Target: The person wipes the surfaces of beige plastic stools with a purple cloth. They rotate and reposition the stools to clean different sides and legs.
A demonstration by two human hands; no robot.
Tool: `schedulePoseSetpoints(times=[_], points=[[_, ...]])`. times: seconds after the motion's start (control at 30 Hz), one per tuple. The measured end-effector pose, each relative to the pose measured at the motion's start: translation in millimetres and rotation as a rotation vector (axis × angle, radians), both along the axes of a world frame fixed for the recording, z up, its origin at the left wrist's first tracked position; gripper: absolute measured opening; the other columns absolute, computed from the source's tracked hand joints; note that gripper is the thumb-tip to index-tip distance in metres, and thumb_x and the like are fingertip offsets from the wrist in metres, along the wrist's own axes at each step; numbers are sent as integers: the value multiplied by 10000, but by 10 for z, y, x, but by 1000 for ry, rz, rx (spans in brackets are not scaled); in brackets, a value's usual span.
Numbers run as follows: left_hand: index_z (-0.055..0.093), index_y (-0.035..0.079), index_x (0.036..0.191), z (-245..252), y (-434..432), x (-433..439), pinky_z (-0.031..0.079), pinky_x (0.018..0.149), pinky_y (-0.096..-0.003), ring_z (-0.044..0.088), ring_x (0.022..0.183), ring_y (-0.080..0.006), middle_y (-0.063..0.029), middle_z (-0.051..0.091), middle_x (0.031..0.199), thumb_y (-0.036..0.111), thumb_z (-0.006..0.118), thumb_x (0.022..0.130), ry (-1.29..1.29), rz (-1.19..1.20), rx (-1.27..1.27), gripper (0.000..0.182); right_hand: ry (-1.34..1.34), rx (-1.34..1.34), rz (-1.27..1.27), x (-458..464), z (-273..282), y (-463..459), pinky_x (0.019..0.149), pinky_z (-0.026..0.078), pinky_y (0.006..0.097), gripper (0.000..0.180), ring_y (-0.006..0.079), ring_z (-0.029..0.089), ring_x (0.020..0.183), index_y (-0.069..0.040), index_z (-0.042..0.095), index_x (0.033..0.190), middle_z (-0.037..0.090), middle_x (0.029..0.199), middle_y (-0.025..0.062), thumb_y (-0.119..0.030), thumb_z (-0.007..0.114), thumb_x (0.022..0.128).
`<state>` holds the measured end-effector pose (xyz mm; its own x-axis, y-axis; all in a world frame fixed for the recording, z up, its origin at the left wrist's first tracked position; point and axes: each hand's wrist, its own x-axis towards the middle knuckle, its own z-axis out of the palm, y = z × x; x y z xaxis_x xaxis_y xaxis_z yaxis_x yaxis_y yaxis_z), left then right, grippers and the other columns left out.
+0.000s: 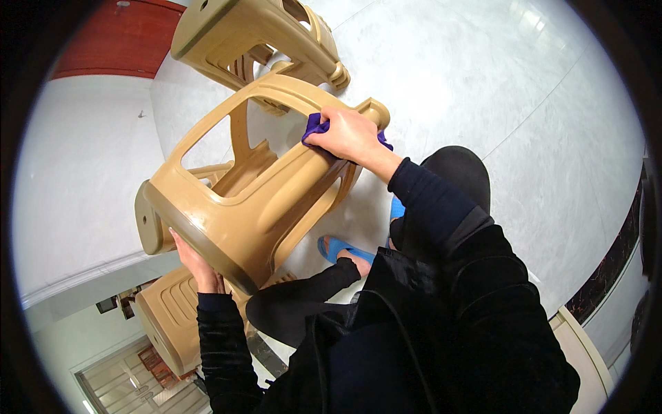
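A tan plastic stool (pixel 227 217) is tipped on its side in front of me, its legs towards the upper right. My left hand (pixel 196 264) supports it at the seat end; part of the palm and some fingers are hidden behind the seat. My right hand (pixel 346 134) grips a purple cloth (pixel 316 127) and presses it around a leg near the foot end. Some of the cloth shows behind my wrist.
Another tan stool (pixel 248 41) lies beyond the held one. More tan stools are at the left (pixel 150 217) and lower left (pixel 170 310). My feet in blue slippers (pixel 339 248) are on the pale floor (pixel 439 77). A light-coloured piece of furniture (pixel 579 357) stands at the lower right.
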<state>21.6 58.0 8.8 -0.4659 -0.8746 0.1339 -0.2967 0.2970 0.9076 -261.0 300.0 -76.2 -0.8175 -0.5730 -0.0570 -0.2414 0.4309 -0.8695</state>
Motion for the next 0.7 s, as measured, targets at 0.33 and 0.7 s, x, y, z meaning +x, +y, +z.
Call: schedulePoseSetpoints(times=[0.33, 0.7], points=[[284, -34, 1465, -8, -109, 68, 396, 1026, -316, 454, 1269, -213, -128, 388, 1464, 370, 337, 1048, -120, 3, -185, 584, -24, 9, 39, 9, -2, -31, 775, 520, 426, 449, 330, 662, 897, -98, 693, 932, 698, 920, 148, -464, 729, 674], [328, -33, 1438, -14, -62, -52, 446, 953, -302, 522, 1152, -185, -115, 484, 1356, 336, 357, 1049, 67, -33, 76, 537, -138, -31, 71, -126, -113, 68, 793, 505, 390, 445, 277, 661, 914, -95, 669, 934, 698, 935, 125, -426, 749, 648]])
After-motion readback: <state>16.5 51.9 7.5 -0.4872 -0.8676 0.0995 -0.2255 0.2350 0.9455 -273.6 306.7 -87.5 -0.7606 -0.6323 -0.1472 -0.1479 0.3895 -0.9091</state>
